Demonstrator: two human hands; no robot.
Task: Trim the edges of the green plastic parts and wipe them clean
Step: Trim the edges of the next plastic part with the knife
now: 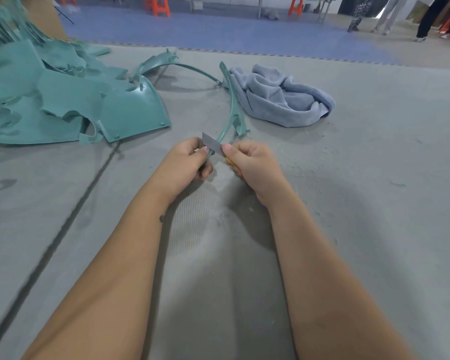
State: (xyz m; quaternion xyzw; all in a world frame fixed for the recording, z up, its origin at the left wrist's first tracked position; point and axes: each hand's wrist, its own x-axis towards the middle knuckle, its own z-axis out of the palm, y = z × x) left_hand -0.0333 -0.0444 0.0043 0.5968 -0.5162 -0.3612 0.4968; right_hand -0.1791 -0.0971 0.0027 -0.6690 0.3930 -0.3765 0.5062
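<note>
A long curved green plastic strip (231,110) arcs from the grey cloth down to my hands at the middle of the frame. My left hand (187,162) grips its near end, fingers curled round it. My right hand (252,165) holds a knife with a yellow handle, and its grey blade (211,144) lies against the strip's edge between my two thumbs. A crumpled grey-blue cloth (278,97) lies beyond the hands to the right, touching the strip's far part.
A heap of green plastic panels (70,100) fills the left side, with another curved green piece (172,66) behind it. Thin plastic shavings (296,170) lie on the grey mat (387,178) to the right. Orange stools and people's legs stand far back.
</note>
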